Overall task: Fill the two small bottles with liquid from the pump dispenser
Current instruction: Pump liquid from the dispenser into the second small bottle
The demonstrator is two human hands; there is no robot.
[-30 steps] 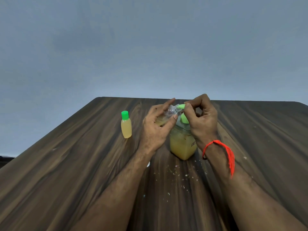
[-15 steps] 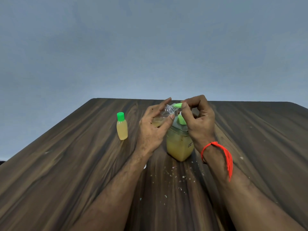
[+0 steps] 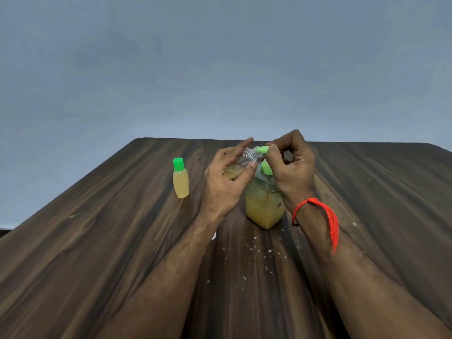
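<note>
My left hand (image 3: 223,182) grips the open small bottle (image 3: 244,160), tilted, mouth at the green spout (image 3: 263,149), which my right hand (image 3: 291,167) pinches atop the pump dispenser (image 3: 264,206). I judge the bottle light, thin-walled and slippery when wet; hold it round the body. One dispenser; two small bottles, the capped bottle (image 3: 180,178) standing at nine o'clock on the table (image 3: 97,241).
</note>
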